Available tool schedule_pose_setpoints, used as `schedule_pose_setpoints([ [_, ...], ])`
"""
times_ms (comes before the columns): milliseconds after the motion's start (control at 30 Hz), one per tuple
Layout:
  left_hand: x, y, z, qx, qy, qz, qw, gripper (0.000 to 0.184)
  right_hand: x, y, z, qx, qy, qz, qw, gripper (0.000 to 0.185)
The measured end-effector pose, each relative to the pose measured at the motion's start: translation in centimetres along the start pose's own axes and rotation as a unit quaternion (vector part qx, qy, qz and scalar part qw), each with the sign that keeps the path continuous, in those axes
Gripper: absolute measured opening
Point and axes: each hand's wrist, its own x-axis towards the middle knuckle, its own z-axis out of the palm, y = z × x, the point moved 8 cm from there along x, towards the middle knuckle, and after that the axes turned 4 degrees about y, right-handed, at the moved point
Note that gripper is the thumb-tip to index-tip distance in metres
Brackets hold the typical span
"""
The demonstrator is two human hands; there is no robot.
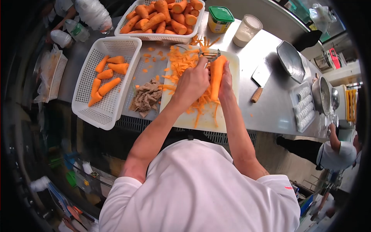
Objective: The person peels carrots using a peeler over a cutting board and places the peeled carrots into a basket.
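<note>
My left hand [192, 83] grips a metal peeler [209, 54], its head close to the top of a large carrot [217, 79]. That carrot stands nearly upright in view, with my right hand [226, 81] closed around its right side. Both hands are over a pale cutting board [232, 63]. Orange peelings [179, 62] are heaped on the board, left of the carrot and beneath my hands. A crumpled brown cloth [146, 96] lies just left of the board.
A white basket [81, 87] with several carrots stands left; a fuller one [158, 37] stands behind. A green-lidded tub [220, 17], a jar [247, 31], a cleaver [261, 77], a dark tray [290, 62] and an egg tray [303, 106] are beyond and right. Other people are at both sides.
</note>
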Motion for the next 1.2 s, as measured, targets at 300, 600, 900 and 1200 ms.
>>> schedule_pose_setpoints([
  [300,-9.1,-0.2,0.1,0.049,-0.176,-0.028,0.983,0.036,3.8,-1.5,-5.2,0.061,0.014,-0.040,0.997,0.062],
  [600,-0.6,-0.5,1.7,0.056,-0.023,0.012,0.998,0.035,0.1,-0.2,1.0,0.061,0.020,-0.010,0.998,0.064],
  [900,-5.5,2.7,-3.2,0.030,-0.115,-0.004,0.993,0.035,2.7,-1.4,-3.6,0.024,0.002,-0.036,0.999,0.063],
  [1200,-3.5,0.4,2.0,0.066,-0.078,-0.011,0.995,0.039,2.6,-0.9,-0.6,0.040,-0.022,-0.030,0.998,0.066],
])
